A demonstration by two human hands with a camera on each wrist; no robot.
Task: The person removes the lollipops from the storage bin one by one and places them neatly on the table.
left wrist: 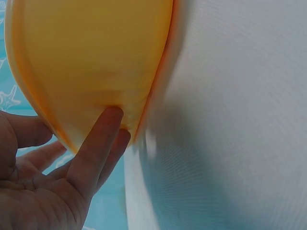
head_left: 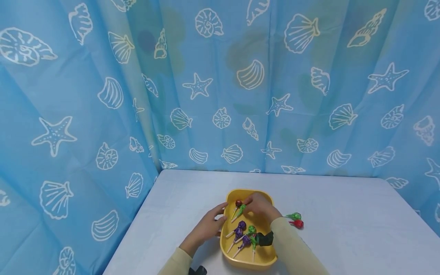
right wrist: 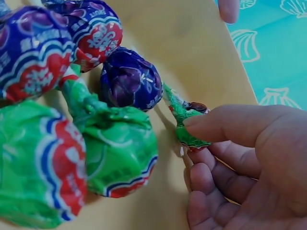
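A yellow plastic box (head_left: 248, 264) stands on the white table. Inside it, my right hand (head_left: 259, 205) pinches a green-wrapped lollipop (right wrist: 193, 128) by its head between thumb and fingers, near the far end. Close beside that one lies a dark red lollipop (head_left: 238, 203). Several purple lollipops (right wrist: 132, 79) and green lollipops (right wrist: 120, 148) lie in the near half of the box, sticks mostly toward the near left. My left hand (left wrist: 57, 191) is at the box's left side, extended fingers touching the outer wall and thumb at the rim.
To the right of the box, a green lollipop (head_left: 295, 216) and a red lollipop (head_left: 298, 224) lie on the white tabletop (head_left: 343, 229), partly behind the right forearm. A blue shell-patterned curtain (head_left: 220, 95) hangs behind and left of the table.
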